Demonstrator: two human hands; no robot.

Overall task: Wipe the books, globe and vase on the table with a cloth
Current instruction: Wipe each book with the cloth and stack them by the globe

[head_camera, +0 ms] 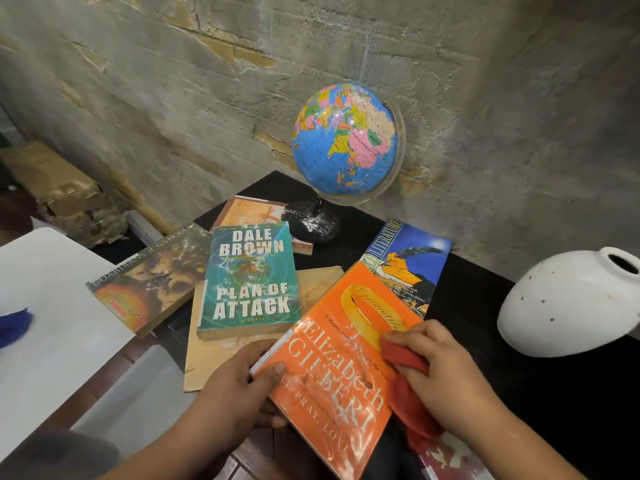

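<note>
My left hand (239, 382) grips the left edge of an orange book (332, 375), thumb on its cover. My right hand (440, 372) holds a red cloth (412, 393) against the cover's right side. A teal book (249, 282) lies on a tan book (311, 289). A dark book (152, 275) overhangs the table's left edge. A blue literature book (405, 261) lies behind the orange one. The dusty globe (346, 140) stands at the back of the black table (471, 306). A white vase (568, 303) lies on its side at the right.
A rough concrete wall rises close behind the table. A white surface (52, 306) with a blue item (14, 323) on it sits at the left. Torn cardboard (55, 185) lies on the floor at the far left. Another book's corner (450, 459) shows under the cloth.
</note>
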